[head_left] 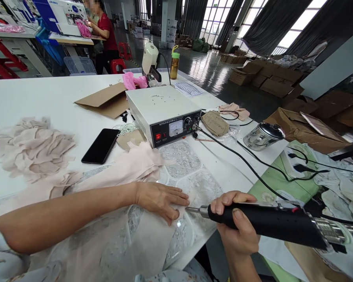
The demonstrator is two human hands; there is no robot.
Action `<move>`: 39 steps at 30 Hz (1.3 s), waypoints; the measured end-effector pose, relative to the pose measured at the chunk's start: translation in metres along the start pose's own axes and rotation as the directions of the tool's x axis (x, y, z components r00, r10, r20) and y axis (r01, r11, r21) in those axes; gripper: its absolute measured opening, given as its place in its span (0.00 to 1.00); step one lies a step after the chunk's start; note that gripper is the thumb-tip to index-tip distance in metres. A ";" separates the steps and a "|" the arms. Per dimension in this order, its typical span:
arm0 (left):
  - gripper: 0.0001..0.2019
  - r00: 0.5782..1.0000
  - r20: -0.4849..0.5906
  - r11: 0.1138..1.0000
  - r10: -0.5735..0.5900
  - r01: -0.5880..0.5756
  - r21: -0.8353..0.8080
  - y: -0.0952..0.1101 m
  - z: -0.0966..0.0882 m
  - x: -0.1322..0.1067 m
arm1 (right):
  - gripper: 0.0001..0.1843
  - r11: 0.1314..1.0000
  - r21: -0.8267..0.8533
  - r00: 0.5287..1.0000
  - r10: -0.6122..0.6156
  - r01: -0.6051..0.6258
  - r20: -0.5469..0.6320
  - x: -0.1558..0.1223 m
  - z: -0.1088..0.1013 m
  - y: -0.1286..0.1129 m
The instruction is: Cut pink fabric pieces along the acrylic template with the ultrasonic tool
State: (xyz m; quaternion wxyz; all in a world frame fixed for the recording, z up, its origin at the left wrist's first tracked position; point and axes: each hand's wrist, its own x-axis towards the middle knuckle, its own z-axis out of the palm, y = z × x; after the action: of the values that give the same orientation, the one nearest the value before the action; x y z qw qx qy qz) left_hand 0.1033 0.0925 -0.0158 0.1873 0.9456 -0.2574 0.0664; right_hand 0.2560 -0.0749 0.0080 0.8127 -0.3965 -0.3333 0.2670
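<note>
My left hand (161,199) lies on a pale pink piece of fabric (148,235), fingers stretched out flat and pressing it down. My right hand (237,223) is wrapped round a black handheld ultrasonic welder (267,223). The welder's thin metal tip points left and ends just beside my left fingertips, at the fabric's edge; whether it touches cannot be made out. Under the fabric is a clear patterned plastic mat (185,180). Beyond my left hand lies a stack of pink fabric pieces (135,164). A black cable runs from the control box (164,109) towards the welder.
A black phone (100,145) and a heap of fabric pieces (32,145) lie to the left. Cardboard (106,100) leans by the box. A steel mug (263,136) stands at the right edge, near a power strip (297,162). A person (104,33) sits at a sewing machine behind.
</note>
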 end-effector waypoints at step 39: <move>0.14 1.000 0.007 0.998 -0.003 0.004 -0.068 0.007 -0.003 -0.006 | 0.05 0.994 0.057 0.993 0.093 -0.098 0.079 -0.017 0.011 0.003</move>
State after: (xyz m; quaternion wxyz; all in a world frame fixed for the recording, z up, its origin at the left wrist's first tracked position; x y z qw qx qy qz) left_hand 0.0948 0.0908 -0.0124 0.2187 0.9393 -0.2586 0.0539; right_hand 0.2367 -0.0803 0.0048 0.7974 -0.3767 -0.3364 0.3304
